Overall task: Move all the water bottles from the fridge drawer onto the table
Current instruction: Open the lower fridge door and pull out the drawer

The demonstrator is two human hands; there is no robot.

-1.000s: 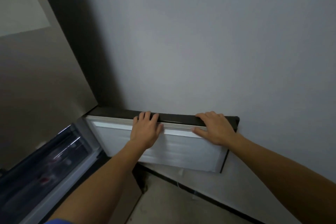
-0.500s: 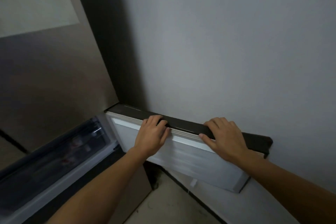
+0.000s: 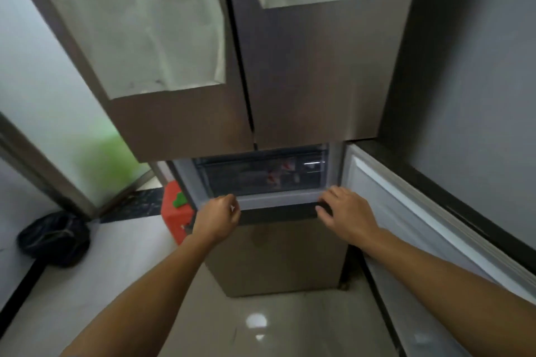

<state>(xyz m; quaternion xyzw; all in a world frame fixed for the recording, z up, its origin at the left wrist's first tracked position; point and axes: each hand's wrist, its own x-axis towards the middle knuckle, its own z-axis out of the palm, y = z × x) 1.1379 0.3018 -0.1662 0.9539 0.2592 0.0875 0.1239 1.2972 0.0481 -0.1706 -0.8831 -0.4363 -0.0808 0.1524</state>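
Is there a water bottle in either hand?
No, the left hand and right hand are both at the drawer front and carry nothing.

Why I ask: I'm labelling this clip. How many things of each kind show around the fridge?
Closed upper doors: 2
Open lower door: 1
Hands: 2, left hand, right hand
Red container: 1
Dark bag: 1
Total: 7
Bottles in the drawer: too blurred to count.

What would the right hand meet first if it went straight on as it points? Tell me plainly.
Most likely the pale front rim of the fridge drawer: the right hand points forward and left at it, fingers close beside it. Whether they already touch is unclear.
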